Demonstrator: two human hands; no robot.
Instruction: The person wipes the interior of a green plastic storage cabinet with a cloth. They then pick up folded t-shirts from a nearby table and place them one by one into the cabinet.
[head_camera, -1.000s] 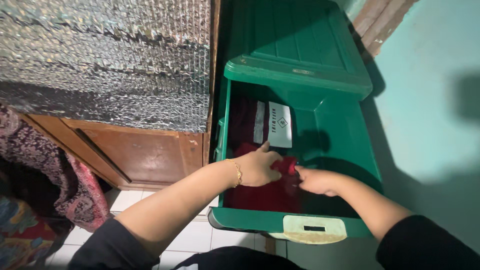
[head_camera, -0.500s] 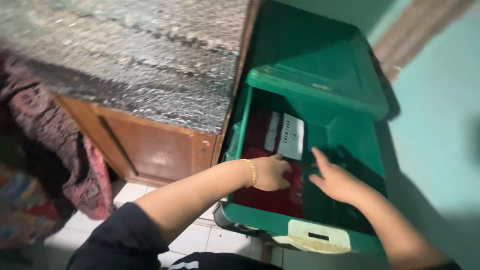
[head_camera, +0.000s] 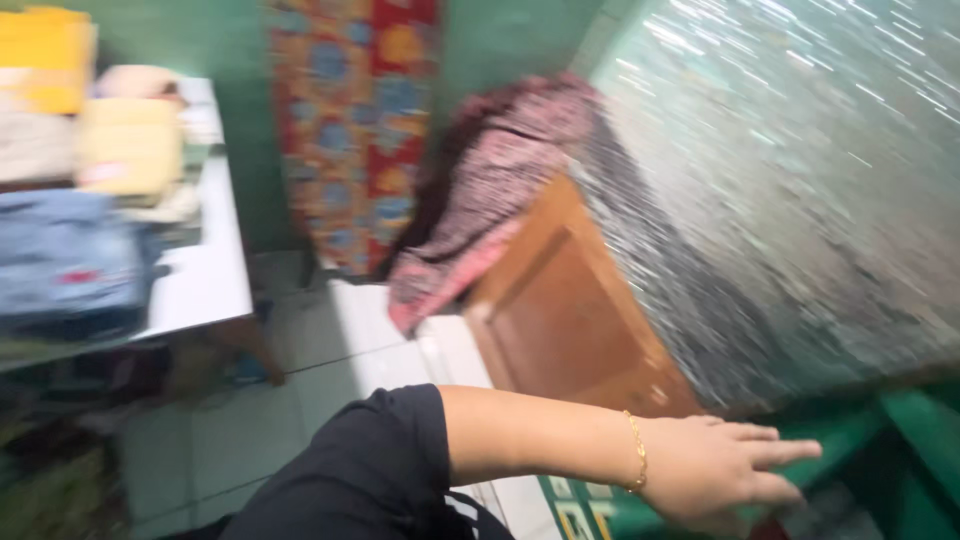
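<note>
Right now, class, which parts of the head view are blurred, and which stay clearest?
Head view: motion blur streaks the silvery cover into diagonal lines; folded clothes on the white table are smeared; the left hand with its gold bracelet is clearest.

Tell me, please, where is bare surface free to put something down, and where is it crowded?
The white table's near right edge is bare, beside the folded jeans. The tiled floor between that table and the wooden cabinet looks open. The table's far end is crowded with folded yellow cloths. The left hand hovers over the green bin.
</note>
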